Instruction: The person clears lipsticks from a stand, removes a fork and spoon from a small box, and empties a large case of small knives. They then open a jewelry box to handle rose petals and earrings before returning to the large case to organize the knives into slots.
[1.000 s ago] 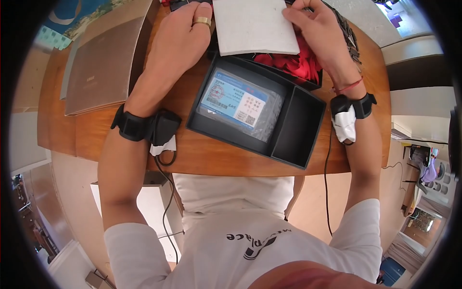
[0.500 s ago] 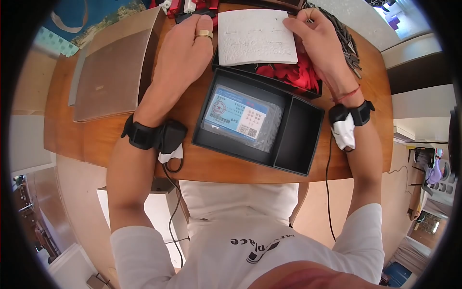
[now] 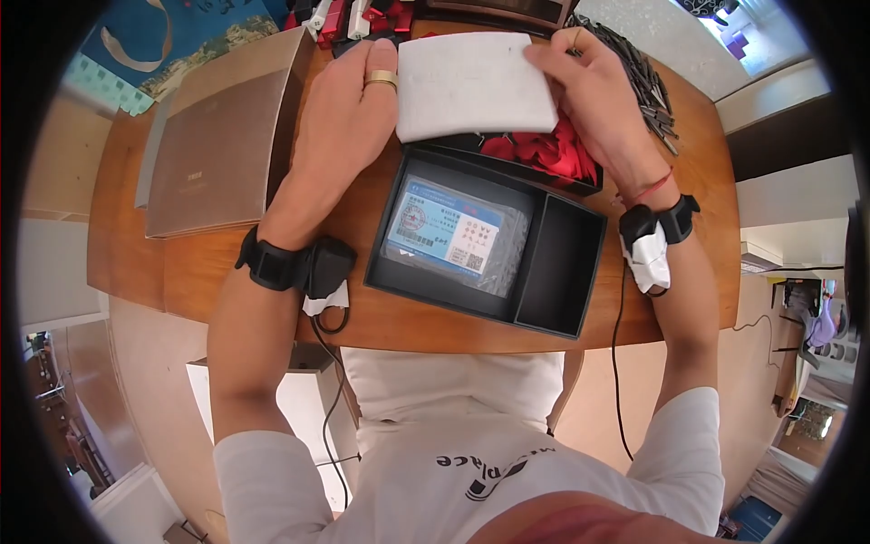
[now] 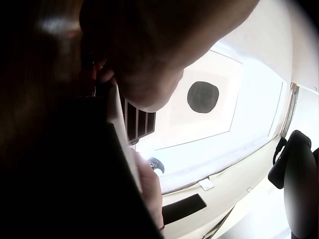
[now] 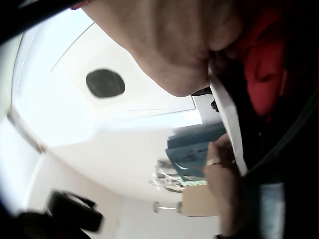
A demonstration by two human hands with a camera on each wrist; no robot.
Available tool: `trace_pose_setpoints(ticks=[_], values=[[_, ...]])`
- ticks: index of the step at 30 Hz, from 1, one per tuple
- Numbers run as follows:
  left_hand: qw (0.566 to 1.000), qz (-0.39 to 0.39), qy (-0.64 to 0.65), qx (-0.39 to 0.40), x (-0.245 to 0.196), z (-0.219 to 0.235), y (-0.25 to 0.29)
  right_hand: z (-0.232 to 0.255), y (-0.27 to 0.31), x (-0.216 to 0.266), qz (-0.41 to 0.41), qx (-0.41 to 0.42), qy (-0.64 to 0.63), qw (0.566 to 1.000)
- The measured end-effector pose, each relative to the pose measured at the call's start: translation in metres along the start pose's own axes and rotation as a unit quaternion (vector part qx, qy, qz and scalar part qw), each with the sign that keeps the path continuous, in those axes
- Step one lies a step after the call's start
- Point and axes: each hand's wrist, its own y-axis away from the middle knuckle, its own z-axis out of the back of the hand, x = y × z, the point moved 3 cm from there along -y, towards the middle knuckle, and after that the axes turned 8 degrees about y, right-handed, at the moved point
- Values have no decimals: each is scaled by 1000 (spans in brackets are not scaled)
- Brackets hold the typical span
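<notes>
Both hands hold a white rectangular pad [image 3: 476,86] by its sides, above a black box of red petals [image 3: 553,154]. The left hand [image 3: 344,118] pinches its left edge; the right hand [image 3: 603,104] pinches its upper right corner. Nearer the body lies an open black box [image 3: 489,313] with two compartments, the larger one holding a blue and white card in a clear bag [image 3: 444,231]. In the right wrist view the pad [image 5: 230,119] appears edge-on, with red material beside it. The left wrist view is dark around the hand [image 4: 149,74].
A brown folder-like box [image 3: 213,145] stands on the left, with a blue bag [image 3: 181,41] behind it. Red and white small items [image 3: 353,18] lie at the back. A pile of dark sticks [image 3: 639,77] is at the back right. Cables hang from both wrists.
The pad has tilted, its textured face showing half a second ago and now a smoother, blurred surface. Compared with one second ago, the whole scene sits lower in the head view.
</notes>
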Motion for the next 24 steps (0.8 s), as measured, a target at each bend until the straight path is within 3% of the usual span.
trace_pose_setpoints(ticks=[2, 4, 5, 8, 9, 11, 12, 14, 18, 20, 22, 24], values=[[1000, 1, 3, -1, 2, 2, 0, 3, -2, -2, 0, 13, -39, 999], [1000, -3, 4, -5, 1, 3, -1, 2, -2, -1, 65, -13, 169, 983], [1000, -9, 8, -9, 1, 3, 0, 2, -3, 0, 65, -13, 169, 983], [999, -23, 28, -11, -1, 5, 2, 1, -2, 2, 13, 31, -48, 998], [998, -35, 44, -13, -2, 5, 1, 0, -1, 0, 12, 31, -47, 998], [998, -36, 40, -23, -1, 5, 0, 0, 1, 1, 96, -12, 159, 983], [998, -37, 35, -32, 0, 6, 0, 0, 0, 2, 97, -12, 159, 983], [999, -16, 21, -21, 0, 10, -1, 0, 1, 2, 18, 32, 17, 999], [1000, -7, 10, -26, -1, 10, 0, 2, 2, 3, 5, 26, 56, 998], [999, -29, 22, -24, 0, 10, -1, -4, 7, 7, 86, -15, 138, 987], [998, -44, 16, -40, 0, 10, 0, -6, 10, 16, 88, -7, 70, 994], [997, -33, 50, -56, 1, 11, -2, -7, 19, 37, 186, -2, 45, 981]])
